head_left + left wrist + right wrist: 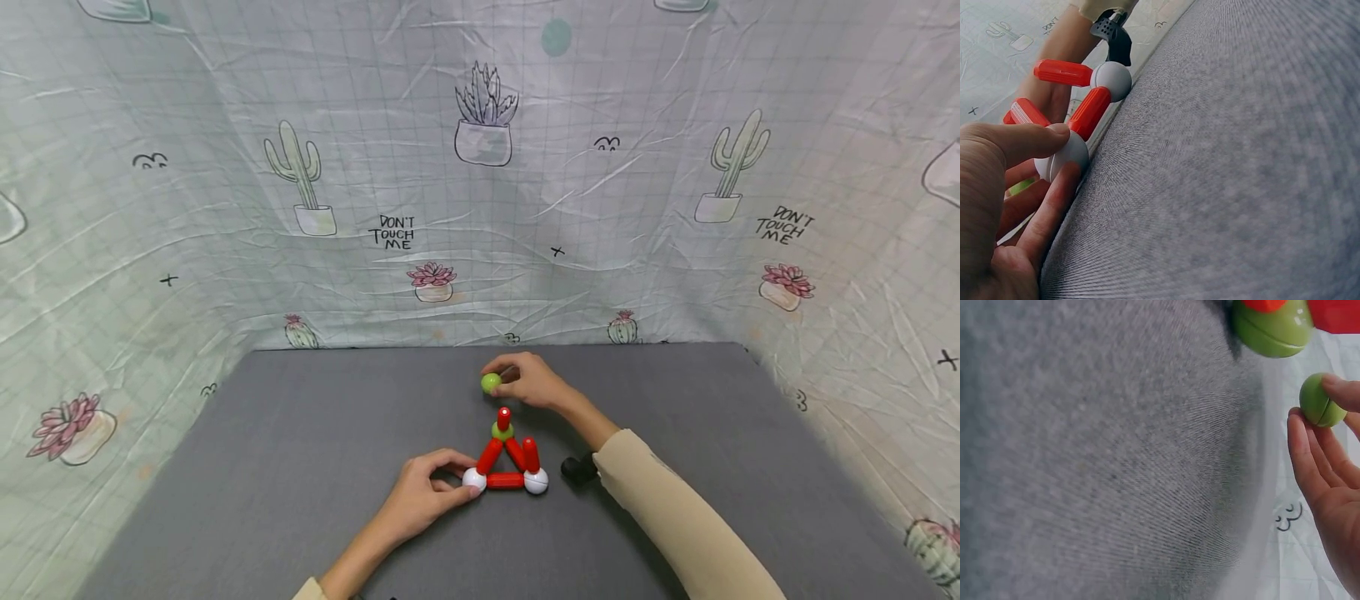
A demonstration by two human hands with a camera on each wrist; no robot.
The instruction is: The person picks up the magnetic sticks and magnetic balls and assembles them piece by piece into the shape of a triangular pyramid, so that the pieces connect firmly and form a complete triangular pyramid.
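Observation:
A triangle of red rods (506, 481) and balls lies on the grey table. Its two near corners are white balls (536, 481); the far corner is a green ball (502, 431). One more red rod sticks up from the green corner, another from the right white ball. My left hand (427, 492) pinches the left white ball (1063, 156) between thumb and fingers. Beyond the triangle, my right hand (531, 382) holds a loose green ball (1321, 400) between thumb and fingertips, apart from the frame.
Grey cloth covers the table (300, 467). A pale sheet (525, 208) printed with cacti hangs behind it and along both sides. A black wrist-camera mount (579, 471) juts from the right sleeve, close to the triangle's right corner.

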